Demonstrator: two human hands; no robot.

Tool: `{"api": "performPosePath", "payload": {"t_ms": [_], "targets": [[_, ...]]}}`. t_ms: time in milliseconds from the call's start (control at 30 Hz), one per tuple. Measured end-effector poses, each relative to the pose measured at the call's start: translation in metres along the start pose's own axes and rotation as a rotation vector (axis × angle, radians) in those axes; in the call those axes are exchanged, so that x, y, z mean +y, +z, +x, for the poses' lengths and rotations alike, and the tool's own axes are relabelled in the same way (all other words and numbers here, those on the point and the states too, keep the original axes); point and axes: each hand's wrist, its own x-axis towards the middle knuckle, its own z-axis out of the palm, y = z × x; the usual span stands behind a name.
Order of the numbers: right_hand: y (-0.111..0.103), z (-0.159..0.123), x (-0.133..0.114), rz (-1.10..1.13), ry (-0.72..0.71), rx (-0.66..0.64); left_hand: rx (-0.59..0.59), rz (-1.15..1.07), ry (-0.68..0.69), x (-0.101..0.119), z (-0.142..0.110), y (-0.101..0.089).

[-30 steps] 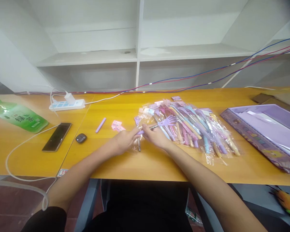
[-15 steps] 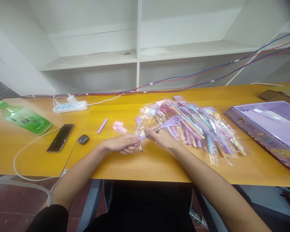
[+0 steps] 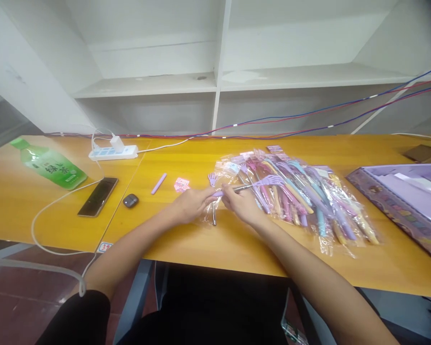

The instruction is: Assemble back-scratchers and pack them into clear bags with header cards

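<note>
Between my two hands lies a purple back scratcher [image 3: 269, 180] with a hand-shaped head and a metal rod. My left hand [image 3: 193, 205] is closed around its purple handle end. My right hand [image 3: 240, 203] pinches the rod close to where it meets the handle, and the head points right. Just behind my hands, a second purple scratcher head with a metal rod [image 3: 214, 214] rests on clear wrapping, partly covered. A loose purple handle [image 3: 159, 184] and small pink cards [image 3: 181, 185] lie to the left of my hands.
Right of my hands is a pile of bagged back scratchers [image 3: 309, 191] in several colours. A purple box [image 3: 398, 201] stands far right. To the left are a black earbud case [image 3: 130, 201], a phone [image 3: 98, 197], a green bottle [image 3: 52, 165], a power strip [image 3: 111, 152] and white cables.
The camera view has shifted, so the table things appear further right. My hands have come closer together on the scratcher, and its rod now lies more level.
</note>
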Motion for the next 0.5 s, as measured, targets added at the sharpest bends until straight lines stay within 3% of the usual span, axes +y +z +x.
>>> {"api": "performPosePath", "payload": {"t_ms": [167, 300, 400, 500], "targets": [[-0.014, -0.006, -0.017, -0.109, -0.133, -0.044, -0.144, -0.326, 0.074, -0.003, -0.002, -0.018], [-0.038, -0.007, -0.019, -0.162, -0.346, -0.059, -0.290, -0.509, 0.059, -0.007, -0.004, -0.023], [-0.054, -0.005, -0.013, -0.148, -0.457, -0.002, -0.331, -0.542, 0.050, -0.009, -0.006, -0.023], [-0.055, -0.003, -0.006, -0.053, -0.501, 0.124, -0.308, -0.537, 0.039, -0.009, -0.006, -0.024]]}}
